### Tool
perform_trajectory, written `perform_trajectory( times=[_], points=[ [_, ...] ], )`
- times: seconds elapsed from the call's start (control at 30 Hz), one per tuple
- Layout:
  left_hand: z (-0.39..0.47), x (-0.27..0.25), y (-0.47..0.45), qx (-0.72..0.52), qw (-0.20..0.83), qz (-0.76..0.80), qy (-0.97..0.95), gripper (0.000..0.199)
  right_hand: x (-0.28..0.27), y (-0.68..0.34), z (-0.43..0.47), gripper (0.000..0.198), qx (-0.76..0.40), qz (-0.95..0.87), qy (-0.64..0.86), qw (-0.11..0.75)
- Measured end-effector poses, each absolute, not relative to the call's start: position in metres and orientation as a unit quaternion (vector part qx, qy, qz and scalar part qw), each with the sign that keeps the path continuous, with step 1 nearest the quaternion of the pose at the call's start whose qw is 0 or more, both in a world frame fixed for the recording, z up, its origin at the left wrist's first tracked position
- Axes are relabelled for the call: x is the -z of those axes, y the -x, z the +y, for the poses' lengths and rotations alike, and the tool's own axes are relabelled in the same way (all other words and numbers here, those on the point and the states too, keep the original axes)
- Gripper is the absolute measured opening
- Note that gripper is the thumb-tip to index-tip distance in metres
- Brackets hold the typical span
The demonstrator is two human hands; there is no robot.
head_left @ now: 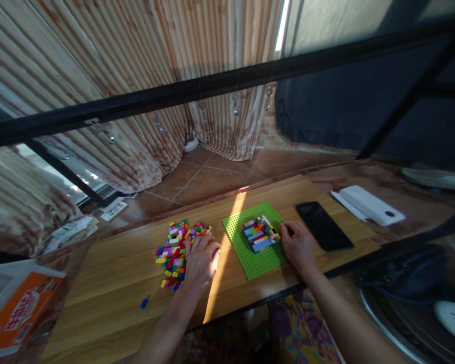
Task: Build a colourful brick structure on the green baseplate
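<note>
My left hand (202,258) rests over the right side of a loose pile of small colourful toy bricks (173,258). Its fingers are bent and slightly apart, with no brick visibly held; some fingertips are hidden. A green baseplate (253,264) lies to the right, carrying a low, roughly square brick build (260,235) in many colours. Beside that build, at the plate's right edge, is my right hand (299,246). Its fingers are curled in with thumb and forefinger close together; whatever they may hold is too small or hidden to make out.
A black phone (324,226) lies on the wooden table (109,273), right of my right hand. Farther right is a white object (371,205). A lone blue brick (144,303) sits near the front left. An orange-and-white package (20,308) stands left. A dark rail (197,90) crosses beyond the table.
</note>
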State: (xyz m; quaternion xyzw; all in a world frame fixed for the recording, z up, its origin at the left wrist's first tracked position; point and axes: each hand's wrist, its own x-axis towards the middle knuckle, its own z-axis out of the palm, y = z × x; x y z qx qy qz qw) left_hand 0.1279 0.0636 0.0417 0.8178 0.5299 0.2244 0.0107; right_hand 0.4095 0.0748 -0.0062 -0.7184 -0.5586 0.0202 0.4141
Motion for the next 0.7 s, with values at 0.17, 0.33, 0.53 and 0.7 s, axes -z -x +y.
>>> perform_trajectory(
  times=[0.17,0.33,0.53,0.7],
  points=[
    [0.067,-0.047,-0.161,-0.295,0.103,0.498,-0.809,0.009,0.004,-0.408,0.075,0.033,-0.032,-0.557,0.716,0.420],
    [0.079,-0.056,-0.207,-0.317,0.187,0.465,-0.805,0.011,0.000,-0.406,0.074,0.031,-0.043,-0.549,0.721,0.421],
    [0.099,-0.056,-0.236,-0.335,0.190,0.423,-0.820,0.015,0.000,-0.406,0.075,0.030,-0.057,-0.544,0.722,0.424],
    [0.106,-0.049,-0.243,-0.326,0.172,0.404,-0.837,0.021,0.001,-0.406,0.076,0.030,-0.065,-0.542,0.717,0.433]
  ],
)
